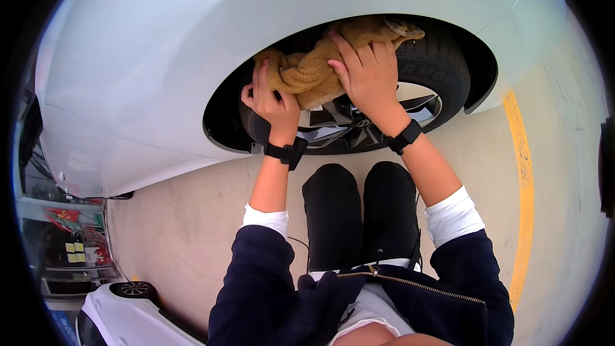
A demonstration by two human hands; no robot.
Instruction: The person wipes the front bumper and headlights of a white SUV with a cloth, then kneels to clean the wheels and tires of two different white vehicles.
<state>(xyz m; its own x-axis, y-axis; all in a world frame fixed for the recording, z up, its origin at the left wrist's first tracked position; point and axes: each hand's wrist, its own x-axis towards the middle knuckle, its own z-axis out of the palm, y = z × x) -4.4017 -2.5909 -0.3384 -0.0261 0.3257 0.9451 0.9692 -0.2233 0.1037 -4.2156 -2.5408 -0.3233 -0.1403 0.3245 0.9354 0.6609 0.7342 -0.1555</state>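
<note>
A brown terry cloth (307, 69) lies bunched across the upper part of a car tyre (432, 65), inside the wheel arch. My left hand (274, 103) grips the cloth's left end, fingers curled over it. Farther right, my right hand (370, 69) presses on the cloth with fingers spread and thumb apart; whether it pinches any fabric is hard to tell. Below the cloth shows the alloy wheel (362, 122), dark and silver, partly covered by my right forearm. A black strap with a small device sits on each wrist.
The light-coloured car's fender (192, 57) curves over the wheel. Under me is a concrete floor (192, 230) with a yellow painted line (521, 178) to the right. Another white car (125, 317) stands at the lower left. My bent knees (331, 192) are close to the wheel.
</note>
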